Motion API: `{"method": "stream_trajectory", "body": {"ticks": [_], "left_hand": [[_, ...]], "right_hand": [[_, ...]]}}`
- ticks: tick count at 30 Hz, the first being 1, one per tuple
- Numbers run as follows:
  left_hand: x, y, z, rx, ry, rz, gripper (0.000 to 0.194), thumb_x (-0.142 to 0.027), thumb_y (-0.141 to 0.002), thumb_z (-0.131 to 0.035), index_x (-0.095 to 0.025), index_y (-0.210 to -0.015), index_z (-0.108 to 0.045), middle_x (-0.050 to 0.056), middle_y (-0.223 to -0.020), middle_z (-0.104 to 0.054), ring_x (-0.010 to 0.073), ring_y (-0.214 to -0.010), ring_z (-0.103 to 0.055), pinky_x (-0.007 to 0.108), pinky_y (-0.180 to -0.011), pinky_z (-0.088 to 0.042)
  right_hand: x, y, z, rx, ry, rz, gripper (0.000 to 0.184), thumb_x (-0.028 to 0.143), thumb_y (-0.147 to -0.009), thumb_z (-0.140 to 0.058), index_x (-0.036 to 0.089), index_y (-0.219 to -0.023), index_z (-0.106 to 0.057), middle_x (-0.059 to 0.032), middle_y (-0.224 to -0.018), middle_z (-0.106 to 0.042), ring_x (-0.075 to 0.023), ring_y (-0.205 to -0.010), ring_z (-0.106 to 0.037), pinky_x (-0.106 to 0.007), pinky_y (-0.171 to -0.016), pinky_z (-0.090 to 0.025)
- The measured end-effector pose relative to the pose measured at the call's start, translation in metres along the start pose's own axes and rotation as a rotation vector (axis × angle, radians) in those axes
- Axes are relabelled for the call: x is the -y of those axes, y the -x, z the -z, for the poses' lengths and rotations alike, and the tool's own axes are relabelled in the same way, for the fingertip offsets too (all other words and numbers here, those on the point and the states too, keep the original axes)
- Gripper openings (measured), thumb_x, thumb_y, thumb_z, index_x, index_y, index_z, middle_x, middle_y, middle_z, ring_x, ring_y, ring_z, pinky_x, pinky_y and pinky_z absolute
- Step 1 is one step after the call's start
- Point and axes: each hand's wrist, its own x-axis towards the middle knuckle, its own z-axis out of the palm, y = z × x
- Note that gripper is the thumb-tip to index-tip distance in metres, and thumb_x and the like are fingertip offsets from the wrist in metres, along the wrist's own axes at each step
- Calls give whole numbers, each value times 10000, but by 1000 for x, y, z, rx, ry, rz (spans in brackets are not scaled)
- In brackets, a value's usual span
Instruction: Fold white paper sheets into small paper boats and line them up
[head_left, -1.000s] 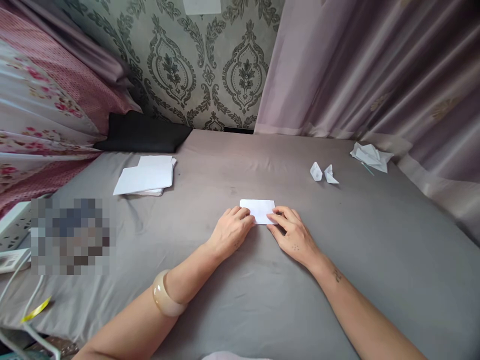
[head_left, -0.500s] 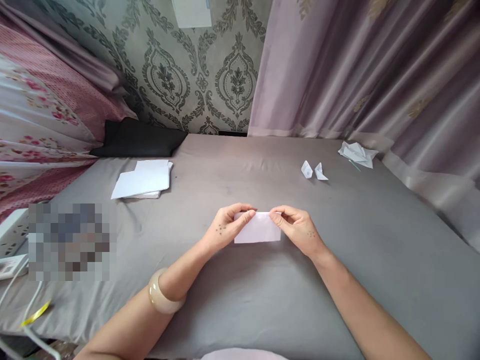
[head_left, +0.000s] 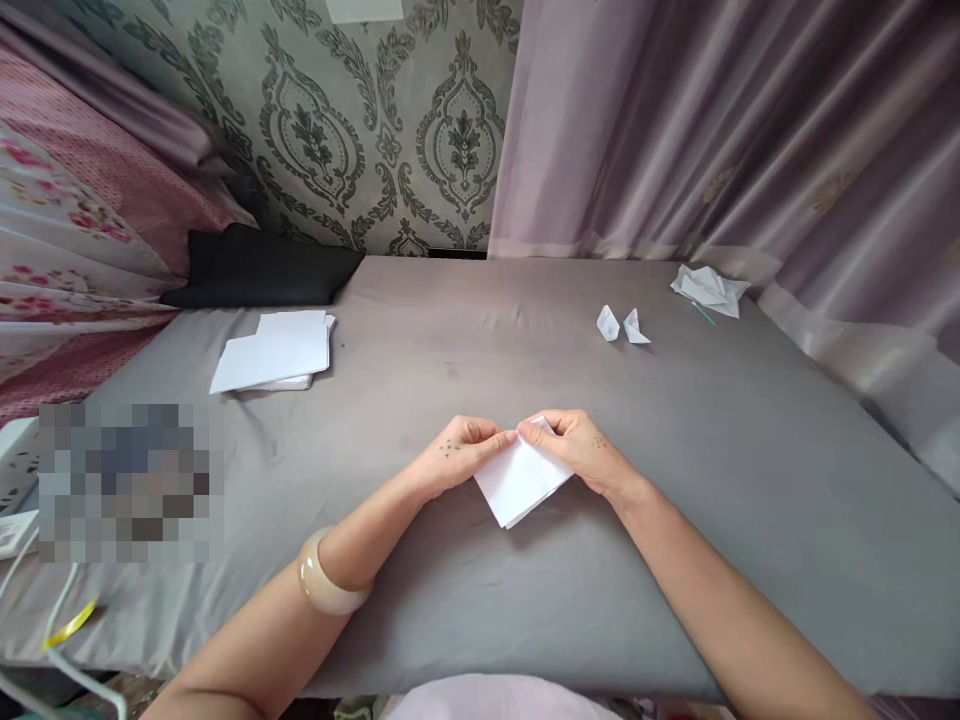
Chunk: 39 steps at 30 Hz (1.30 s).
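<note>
A folded sheet of white paper [head_left: 523, 478] is held tilted in front of me, one corner pointing down toward me and its layers slightly parted at the lower edge. My left hand [head_left: 466, 455] pinches its upper left edge, thumb on the near face. On the upper right, my right hand [head_left: 574, 445] grips the paper between thumb and curled fingers. The two thumbs almost meet at the top edge. Fingers behind the paper are hidden. A pale bangle [head_left: 330, 575] circles my left forearm.
White paper sheets [head_left: 274, 355] are stacked at the left. Two small folded paper pieces [head_left: 608, 323] stand back right, near a pile of folded paper [head_left: 711, 290] with a thin green stick [head_left: 703, 313]. Black cloth [head_left: 262, 270] lies behind. White cables [head_left: 64, 620] run at the left edge.
The paper has turned from level to slanted, with a corner now pointing down. Both hands have moved closer together along its top edge. The view has shifted slightly.
</note>
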Motion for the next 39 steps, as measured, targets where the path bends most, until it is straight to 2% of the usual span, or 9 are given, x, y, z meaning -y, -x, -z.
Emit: {"method": "stream_trajectory", "body": {"ticks": [5, 8, 11, 13, 17, 25, 32, 37, 39], "left_hand": [[10, -10, 5, -299, 179, -61, 418, -554, -777, -626, -137, -783, -640, 10, -656, -614, 108, -564, -515, 212, -525, -350], [13, -15, 9, -407, 330, -137, 345, -498, -791, -639, -163, -864, -606, 17, -773, -652, 132, -686, -589, 234, -633, -450], [12, -15, 9, -396, 433, -178, 305, -440, -787, -667, -176, -906, -570, 21, -843, -667, 146, -758, -627, 278, -710, -503], [10, -14, 7, -360, 479, -190, 299, -408, -783, -682, -177, -930, -561, 24, -859, -674, 153, -775, -646, 310, -748, -520], [8, -13, 2, -313, 533, -210, 295, -362, -775, -706, -170, -946, -561, 33, -875, -687, 168, -818, -668, 350, -816, -526], [10, -12, -1, -244, 544, -226, 270, -351, -804, -689, -173, -955, -553, 38, -907, -695, 173, -870, -675, 335, -831, -526], [8, -10, -1, -263, 512, -227, 301, -371, -802, -688, -169, -986, -561, 51, -927, -705, 186, -901, -672, 349, -872, -508], [10, -12, -2, -243, 408, -256, 348, -398, -831, -642, -174, -1077, -542, 73, -1010, -686, 210, -983, -651, 375, -910, -493], [15, -15, 1, -313, 306, -298, 409, -379, -823, -648, -187, -1145, -485, 95, -1108, -646, 227, -1062, -615, 385, -909, -491]], "right_hand": [[-6, -6, 2, -68, -104, 4, 432, 554, -771, -643, 157, -938, -670, -67, -842, -683, -153, -699, -623, -241, -548, -461], [-9, -8, 0, -329, 62, 86, 462, 515, -743, -676, 174, -1052, -622, -101, -1003, -671, -169, -726, -636, -286, -588, -502], [-11, -7, -5, -518, 307, 299, 320, 478, -784, -634, 179, -897, -642, -79, -927, -669, -157, -713, -597, -301, -659, -495], [-11, -7, -8, -470, 336, 339, 290, 466, -812, -606, 182, -859, -647, -61, -845, -667, -158, -713, -586, -293, -665, -484], [-12, -7, -12, -368, 233, 261, 340, 479, -782, -644, 172, -927, -648, -54, -830, -661, -157, -715, -587, -285, -663, -482], [-14, -13, -8, -417, 76, 241, 398, 480, -730, -700, 174, -974, -625, -46, -881, -637, -148, -738, -591, -289, -706, -492], [-10, -8, -12, -281, 10, 223, 364, 470, -739, -696, 178, -957, -697, -34, -837, -684, -137, -684, -582, -262, -638, -465], [-12, -9, -11, -384, 59, 190, 333, 485, -734, -696, 183, -871, -731, 20, -580, -596, -106, -498, -492, -239, -466, -385], [-13, -8, -10, -439, 108, 178, 355, 492, -756, -675, 185, -926, -731, 34, -506, -559, -102, -423, -455, -246, -417, -379]]}}
